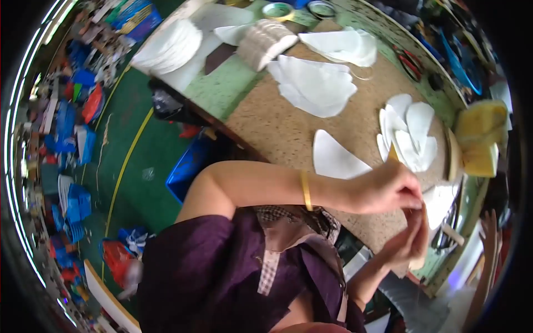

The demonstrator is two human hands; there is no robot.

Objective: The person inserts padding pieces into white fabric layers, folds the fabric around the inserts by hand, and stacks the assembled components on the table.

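My left hand (pixel 388 188), with a yellow band (pixel 306 190) on its forearm, reaches across to the right, its fingers pinched together. A small yellow pointed tip (pixel 393 152) shows just beyond its knuckles; I cannot tell whether the hand holds it. Just below, my right hand (pixel 408 238) is closed, its fingertips meeting those of the left. What lies between them is mostly hidden. A single white curved piece (pixel 336 158) lies on the brown board (pixel 266 119) beside my left wrist. Beyond the hands, several white petal-shaped pieces (pixel 408 130) overlap in a loose pile.
More white pieces (pixel 313 86) lie farther back, near a bundled stack (pixel 266 43) and round white stacks (pixel 169 47). Tape rolls (pixel 277 11) and red-handled scissors (pixel 410 64) sit along the far side. A yellow container (pixel 480 139) stands right. Another person's hand (pixel 489 227) shows at right.
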